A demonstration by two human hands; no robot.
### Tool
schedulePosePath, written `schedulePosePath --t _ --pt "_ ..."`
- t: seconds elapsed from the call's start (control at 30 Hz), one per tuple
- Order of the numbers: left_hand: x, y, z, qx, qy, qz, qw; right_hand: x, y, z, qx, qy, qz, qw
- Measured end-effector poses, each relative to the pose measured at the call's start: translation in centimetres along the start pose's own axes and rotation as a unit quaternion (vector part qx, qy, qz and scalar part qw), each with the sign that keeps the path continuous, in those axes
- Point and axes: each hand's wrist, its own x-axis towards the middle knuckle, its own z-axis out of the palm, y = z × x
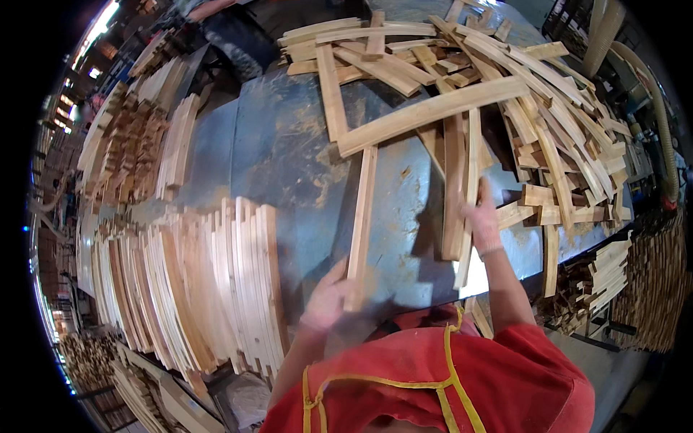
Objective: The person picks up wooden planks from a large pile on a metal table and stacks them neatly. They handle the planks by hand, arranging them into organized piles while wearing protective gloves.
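My left hand point(326, 294) is closed around the near end of a narrow wooden strip point(364, 209), which points away from me over the blue tabletop point(303, 166). My right hand point(483, 221) grips a thin, pale wooden slat point(473, 155) by its side. Just left of that slat lies a darker, wider board point(453, 195). A long pale board point(433, 114) lies slantwise across the far ends of these pieces. Behind it, a jumbled heap of loose wooden strips point(570, 130) spreads over the far and right side of the table.
A neat row of strips point(245, 281) lines the table's left side, with more stacked wood point(130, 141) beyond. Another person point(234, 43) stands at the far left. Wood piles point(650, 289) sit low at the right, near a flexible hose point(660, 123).
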Motion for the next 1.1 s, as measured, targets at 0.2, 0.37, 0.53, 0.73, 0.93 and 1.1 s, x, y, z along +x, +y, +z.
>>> schedulePosePath --t 0.2,0.37,0.53,0.73,0.93,1.1 --pt "-10.0 -7.8 -5.7 0.017 0.003 -0.013 1.0 -17.6 -0.5 12.0 0.242 -0.257 0.206 0.913" --pt "-12.2 -8.1 -7.0 0.71 0.183 0.027 0.679 -20.6 0.8 22.0 -0.135 -0.46 0.08 0.874" --pt "-8.9 -8.8 -10.7 0.796 0.386 0.042 0.464 -17.8 -6.8 29.2 -0.316 -0.642 -0.164 0.679" --pt "-6.5 -7.4 -11.2 0.765 0.452 0.076 0.453 -1.6 -8.1 18.3 -0.432 -0.273 -0.409 0.756" --pt "4.0 1.4 -5.5 0.724 0.381 0.209 0.536 8.6 -11.0 13.7 -0.364 -0.371 -0.232 0.822" --pt "19.8 9.9 -3.7 0.712 0.327 0.261 0.564 26.9 -19.1 14.7 -0.296 -0.235 -0.214 0.901"
